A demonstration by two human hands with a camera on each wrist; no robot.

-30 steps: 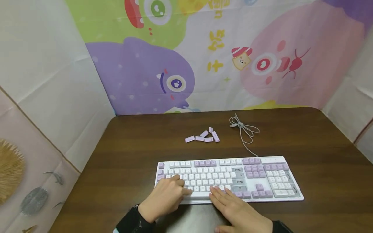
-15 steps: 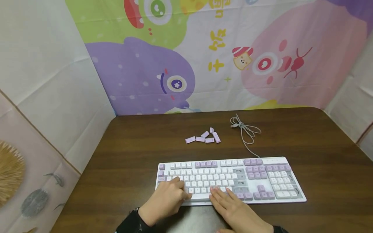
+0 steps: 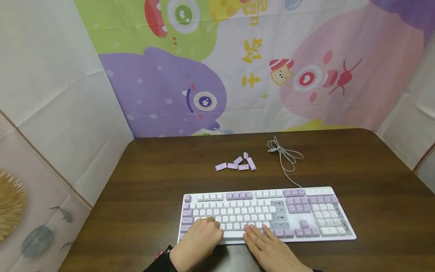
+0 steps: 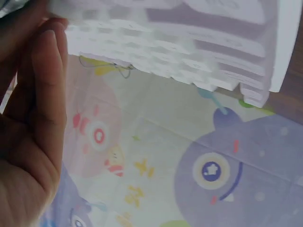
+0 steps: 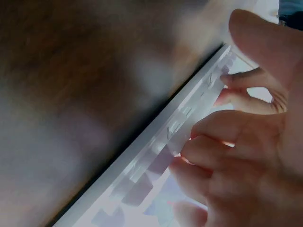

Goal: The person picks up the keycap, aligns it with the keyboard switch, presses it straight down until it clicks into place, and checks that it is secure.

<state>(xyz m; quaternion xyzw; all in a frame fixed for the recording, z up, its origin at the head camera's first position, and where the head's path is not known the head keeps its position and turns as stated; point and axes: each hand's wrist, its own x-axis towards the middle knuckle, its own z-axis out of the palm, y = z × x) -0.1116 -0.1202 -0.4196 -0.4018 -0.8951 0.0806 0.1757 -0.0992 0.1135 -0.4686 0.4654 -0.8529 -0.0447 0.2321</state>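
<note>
A white-and-lilac keyboard [image 3: 265, 219] lies on the brown table. At its front edge, my left hand [image 3: 200, 240] is over the left end of the white space bar [image 3: 234, 235], fingers bent, thumb hidden in the head view. In the right wrist view, the left thumb and forefinger [image 5: 236, 87] come together at the bar. My right hand [image 3: 266, 245] lies flat, straight fingertips on the bar's right part and nearby keys. The left wrist view shows my curled left fingers [image 4: 45, 80] at the keyboard's side. Grey gaps without keycaps [image 3: 279, 217] show beside the letter keys and in the number pad.
Several loose lilac keycaps [image 3: 238, 164] lie behind the keyboard. A bundled white cable [image 3: 285, 155] runs from its back edge toward the rear of the table [image 3: 163, 170]. A cartoon-printed cloth [image 3: 251, 68] hangs behind, and pale cloth walls [image 3: 68, 75] flank both sides.
My left hand has turned and shifted slightly right, so its thumb no longer shows beside the bar in the head view. The right hand stays at the bar. The head view has tilted slightly.
</note>
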